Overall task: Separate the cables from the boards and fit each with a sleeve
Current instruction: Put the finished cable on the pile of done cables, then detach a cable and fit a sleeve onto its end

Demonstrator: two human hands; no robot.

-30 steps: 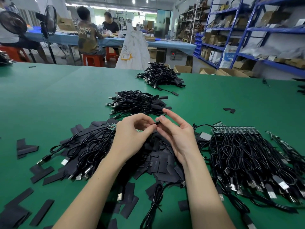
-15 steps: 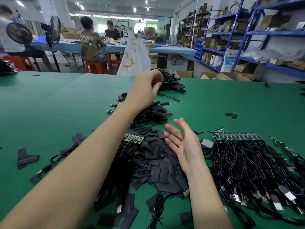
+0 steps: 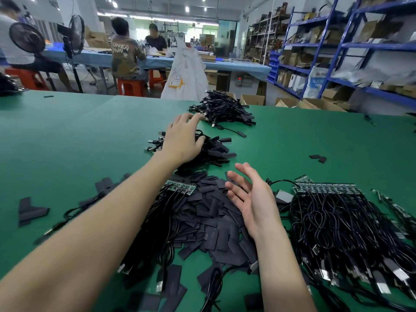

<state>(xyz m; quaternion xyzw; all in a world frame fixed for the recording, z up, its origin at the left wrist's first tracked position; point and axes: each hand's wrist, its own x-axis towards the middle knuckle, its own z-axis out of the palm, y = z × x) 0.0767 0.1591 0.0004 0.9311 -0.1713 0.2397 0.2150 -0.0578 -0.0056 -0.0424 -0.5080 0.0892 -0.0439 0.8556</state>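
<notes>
My left hand (image 3: 183,138) reaches far forward and lies palm down, fingers spread, on the middle pile of sleeved black cables (image 3: 213,152). My right hand (image 3: 252,199) hovers open, palm turned left, over a heap of flat black sleeves (image 3: 209,217). A green board strip (image 3: 181,188) with cables attached pokes from that heap under my left forearm. To the right lies a big bundle of cables (image 3: 342,226) joined to a row of boards (image 3: 326,188).
A second pile of finished cables (image 3: 225,109) sits farther back on the green table (image 3: 67,136). Loose sleeves (image 3: 29,210) lie at the left and two (image 3: 318,158) at the right. A white bag (image 3: 186,73), fans, seated people and blue shelving stand beyond the table.
My left hand left my right hand, swung forward to the far piles and has now come down on the middle cable pile. My right hand opened and stayed over the sleeves.
</notes>
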